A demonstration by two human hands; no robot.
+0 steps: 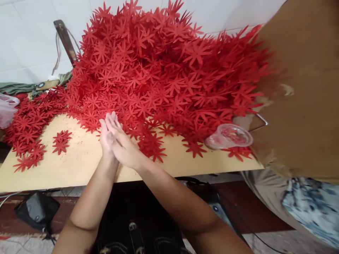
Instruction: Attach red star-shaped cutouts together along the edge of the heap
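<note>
Currently I'm viewing: left hand (106,139), right hand (125,148), palms pressing together, fingers uncurled, contents between unclear; red cutouts (159,77) heaping beyond; plastic cup (234,135) lying rightward.

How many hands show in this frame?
2: the left hand and right hand, together over the table, in front of the red pile. Others may be hidden.

L hand (108,139) & R hand (124,148) pressed tog. nr red cutouts (159,77).
</note>
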